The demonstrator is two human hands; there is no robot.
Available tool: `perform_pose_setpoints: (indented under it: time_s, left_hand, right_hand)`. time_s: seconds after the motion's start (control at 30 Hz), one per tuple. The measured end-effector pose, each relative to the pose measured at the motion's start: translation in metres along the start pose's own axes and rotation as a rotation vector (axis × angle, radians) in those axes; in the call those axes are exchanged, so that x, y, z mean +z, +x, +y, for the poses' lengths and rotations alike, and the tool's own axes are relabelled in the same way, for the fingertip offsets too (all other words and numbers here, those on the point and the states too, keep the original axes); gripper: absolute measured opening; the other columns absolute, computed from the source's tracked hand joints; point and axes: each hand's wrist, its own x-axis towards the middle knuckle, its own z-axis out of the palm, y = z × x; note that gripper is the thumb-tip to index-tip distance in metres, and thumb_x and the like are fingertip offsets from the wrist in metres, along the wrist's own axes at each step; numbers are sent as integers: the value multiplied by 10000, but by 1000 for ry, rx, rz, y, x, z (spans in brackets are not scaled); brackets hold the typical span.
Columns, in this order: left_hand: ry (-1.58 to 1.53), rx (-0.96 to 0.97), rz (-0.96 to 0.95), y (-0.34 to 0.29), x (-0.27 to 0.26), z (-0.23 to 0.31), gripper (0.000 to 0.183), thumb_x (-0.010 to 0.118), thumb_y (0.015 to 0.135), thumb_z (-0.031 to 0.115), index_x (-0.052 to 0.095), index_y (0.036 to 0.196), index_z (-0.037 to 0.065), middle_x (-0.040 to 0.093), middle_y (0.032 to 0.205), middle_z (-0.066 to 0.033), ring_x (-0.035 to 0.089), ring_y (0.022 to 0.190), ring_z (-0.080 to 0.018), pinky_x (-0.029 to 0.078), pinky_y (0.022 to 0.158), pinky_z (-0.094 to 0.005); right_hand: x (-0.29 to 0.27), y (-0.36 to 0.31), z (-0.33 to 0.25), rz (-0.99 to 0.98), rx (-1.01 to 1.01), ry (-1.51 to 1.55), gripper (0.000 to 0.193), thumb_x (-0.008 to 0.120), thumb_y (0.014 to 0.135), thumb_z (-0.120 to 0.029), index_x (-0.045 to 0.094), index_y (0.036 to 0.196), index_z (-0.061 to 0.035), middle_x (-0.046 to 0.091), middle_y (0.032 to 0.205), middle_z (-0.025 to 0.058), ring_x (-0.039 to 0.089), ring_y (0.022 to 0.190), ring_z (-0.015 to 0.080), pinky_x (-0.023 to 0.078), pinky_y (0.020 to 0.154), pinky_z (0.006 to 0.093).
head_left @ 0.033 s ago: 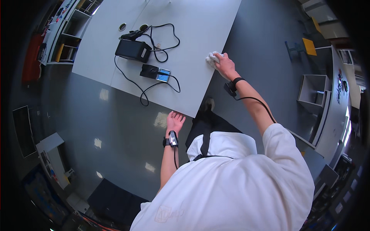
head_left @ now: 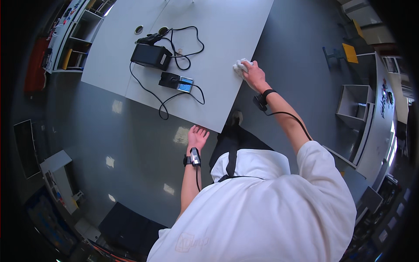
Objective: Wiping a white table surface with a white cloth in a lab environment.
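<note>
My right hand is closed on a crumpled white cloth at the right edge of the white table. Part of the cloth is hidden beneath the fingers. Lower down, by the table's near edge, my left hand has its palm turned up and its fingers apart. Nothing lies in that palm, and its fingertips reach the table edge; whether they touch it I cannot tell. Both wrists wear black straps with small devices and cables.
On the table stand a black box and a smaller black device beside a blue-screened unit. A looping black cable hangs slightly past the near edge. White shelving stands to the right, a dark bench-like block lower left.
</note>
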Motion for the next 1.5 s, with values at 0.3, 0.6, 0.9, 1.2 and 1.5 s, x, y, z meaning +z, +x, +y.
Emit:
perform_pose_setpoints:
  time_s: [0.3, 0.6, 0.9, 1.2, 1.5]
  left_hand:
    - [56, -35, -45, 4, 0, 22, 378, 476, 872, 271, 446, 1139, 6, 441, 1244, -141, 367, 1234, -312, 280, 1051, -454]
    - [120, -100, -29, 16, -2, 22, 325, 482, 869, 276, 475, 1109, 58, 450, 1241, -119, 383, 1219, -282, 271, 1049, -439]
    - [202, -120, 26, 17, 7, 26, 288, 529, 861, 245, 472, 1090, 80, 495, 1159, -103, 433, 1147, -256, 295, 1016, -424]
    - [191, -93, -22, 14, 3, 23, 285, 539, 860, 225, 470, 1088, 70, 514, 1121, -94, 476, 1080, -244, 357, 961, -389]
    - [149, -97, -23, 22, 4, 18, 277, 540, 849, 196, 479, 1074, 47, 525, 1118, -106, 488, 1078, -253, 380, 955, -395]
  right_hand:
    - [44, -126, -68, -104, -286, 15, 416, 623, 758, -198, 514, 1158, -233, 475, 1036, 162, 603, 828, 344, 531, 672, 413]
    - [56, -169, -97, -158, -532, 32, 372, 670, 751, -276, 529, 1090, -212, 496, 1020, 147, 604, 803, 345, 530, 570, 397]
    - [37, -79, -50, 24, -355, 1, 311, 628, 802, -368, 560, 1071, -227, 510, 933, 111, 616, 750, 290, 523, 580, 389]
    - [0, 4, -11, 121, 21, 18, 337, 603, 820, -339, 542, 1137, -243, 487, 1038, 151, 618, 855, 337, 532, 673, 414]
    - [49, -123, -56, -53, -451, 71, 370, 666, 743, -250, 557, 1096, -220, 501, 972, 135, 610, 771, 306, 525, 607, 397]
